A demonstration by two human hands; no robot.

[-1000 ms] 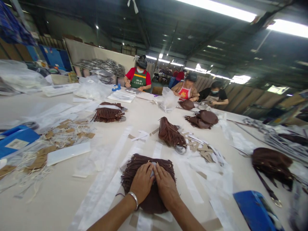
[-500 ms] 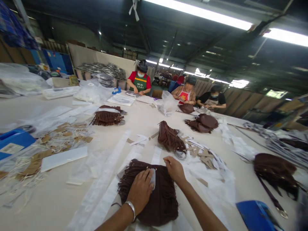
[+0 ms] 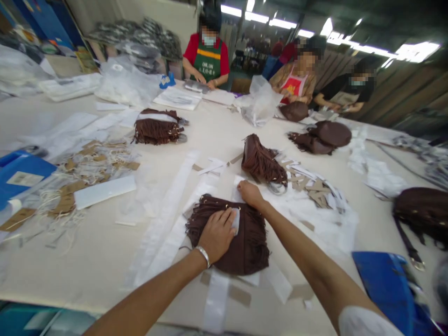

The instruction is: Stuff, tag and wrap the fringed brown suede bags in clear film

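A dark brown fringed bag (image 3: pixel 241 247) lies on the table in front of me, with small gold eyelets along its far edge. My left hand (image 3: pixel 219 233), a silver bangle at its wrist, rests flat on the bag. Its fingers lie stretched over a small pale grey piece (image 3: pixel 236 221), partly covered by them. At the bag's far right corner, my right hand (image 3: pixel 250 193) is closed, thumb against curled fingers. Whatever it grips, if anything, is hidden.
Another fringed bag (image 3: pixel 262 161) lies beyond, beside paper strips (image 3: pixel 317 189). A strapped fringed bag (image 3: pixel 159 127) is farther left. Corded tags (image 3: pixel 66 198) and a blue holder (image 3: pixel 24 175) are left; another blue holder (image 3: pixel 385 284) is right. Co-workers stand across the table (image 3: pixel 217 135).
The view has tilted downward, so the bags and co-workers appear larger or shifted. Both hands keep nearly the same places on the bag.
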